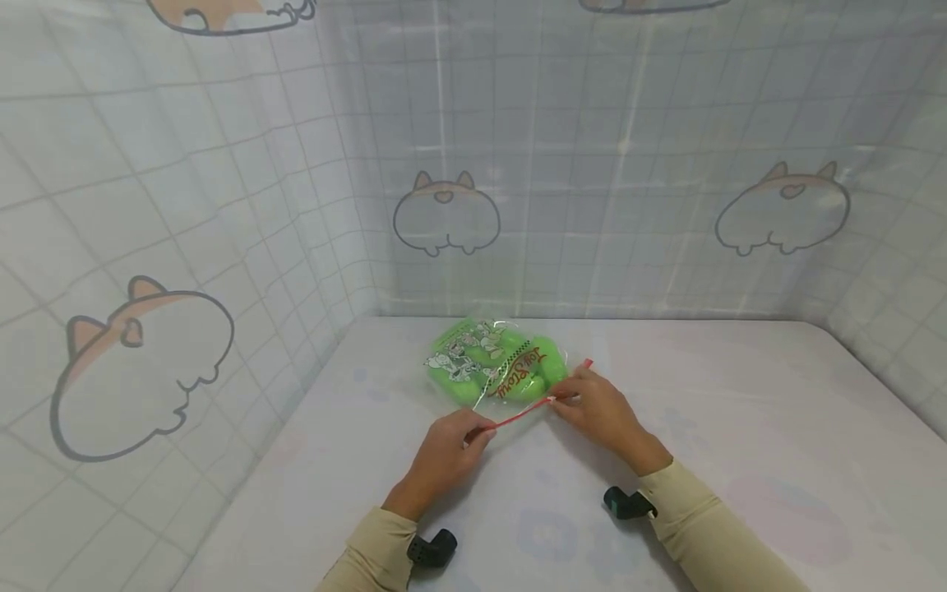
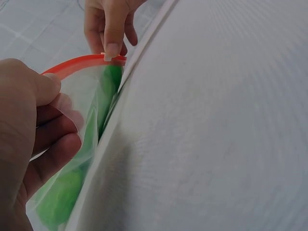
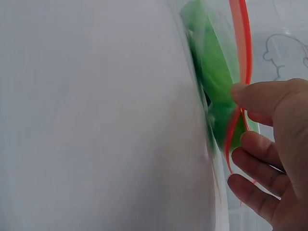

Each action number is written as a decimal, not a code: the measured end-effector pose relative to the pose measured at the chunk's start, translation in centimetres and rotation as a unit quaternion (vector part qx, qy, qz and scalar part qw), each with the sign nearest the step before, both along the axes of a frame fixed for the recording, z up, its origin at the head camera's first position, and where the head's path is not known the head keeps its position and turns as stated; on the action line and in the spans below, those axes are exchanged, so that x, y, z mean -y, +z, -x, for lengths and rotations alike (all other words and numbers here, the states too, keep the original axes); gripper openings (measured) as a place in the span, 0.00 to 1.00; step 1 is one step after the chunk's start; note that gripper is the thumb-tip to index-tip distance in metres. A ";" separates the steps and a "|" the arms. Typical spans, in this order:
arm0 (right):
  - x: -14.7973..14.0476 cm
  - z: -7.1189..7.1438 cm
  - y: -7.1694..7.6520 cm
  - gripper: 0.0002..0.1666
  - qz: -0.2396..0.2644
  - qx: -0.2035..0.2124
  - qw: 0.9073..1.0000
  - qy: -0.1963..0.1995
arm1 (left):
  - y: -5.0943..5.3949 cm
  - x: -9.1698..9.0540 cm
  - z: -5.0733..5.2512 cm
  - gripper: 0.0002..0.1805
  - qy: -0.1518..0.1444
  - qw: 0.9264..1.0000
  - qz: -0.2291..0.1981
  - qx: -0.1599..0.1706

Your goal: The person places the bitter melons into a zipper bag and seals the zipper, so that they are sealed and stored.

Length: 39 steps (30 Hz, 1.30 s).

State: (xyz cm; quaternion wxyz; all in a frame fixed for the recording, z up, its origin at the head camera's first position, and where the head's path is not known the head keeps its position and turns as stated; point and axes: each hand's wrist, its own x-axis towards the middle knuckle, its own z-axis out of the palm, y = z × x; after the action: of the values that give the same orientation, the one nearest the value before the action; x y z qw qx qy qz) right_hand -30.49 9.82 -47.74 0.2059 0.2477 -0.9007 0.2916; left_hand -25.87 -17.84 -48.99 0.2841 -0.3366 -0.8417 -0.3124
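Note:
A clear zip bag (image 1: 473, 341) printed with cartoon figures and "Toy Story" lies on the table, its red-edged mouth toward me. Several rounded bright green things (image 1: 547, 358) fill it; their kind is hard to tell through the plastic. My left hand (image 1: 451, 448) pinches the near left end of the red zip strip (image 2: 72, 65) between thumb and fingers. At the strip's right part, my right hand (image 1: 602, 415) pinches the small whitish slider (image 2: 107, 57). A short red end of the strip sticks out past the right fingers.
The white table (image 1: 740, 395) has faint pastel prints. White grid-patterned curtains (image 1: 592, 164) with cartoon animal drawings enclose it at the back and both sides. A dark wrist camera (image 1: 432, 549) sits on the left sleeve, another camera (image 1: 629, 503) on the right.

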 end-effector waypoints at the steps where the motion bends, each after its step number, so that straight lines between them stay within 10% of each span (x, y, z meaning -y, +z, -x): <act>1: -0.2 0.0 0.1 0.08 0.004 0.012 1.000 -0.004 | 0.0 0.0 0.0 0.07 0.000 1.000 0.000 0.001; 17: -2.2 0.0 0.4 0.09 0.101 0.169 0.978 -0.070 | 0.2 0.3 0.2 0.05 0.002 0.998 0.006 0.058; 24: -2.0 0.0 0.3 0.11 0.222 0.264 0.938 -0.037 | 0.6 0.3 0.6 0.05 -0.014 0.998 0.009 0.061; 39: -1.6 0.1 0.5 0.17 0.355 0.328 0.876 0.001 | 1.4 0.6 1.1 0.07 -0.049 0.990 0.056 0.120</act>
State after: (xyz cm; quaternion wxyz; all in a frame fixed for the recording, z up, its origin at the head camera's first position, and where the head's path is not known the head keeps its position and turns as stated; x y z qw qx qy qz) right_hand -30.64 11.46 -47.23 -0.0273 0.0494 -0.7525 0.6562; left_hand -26.99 -18.45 -47.60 0.1458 -0.3529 -0.8685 -0.3163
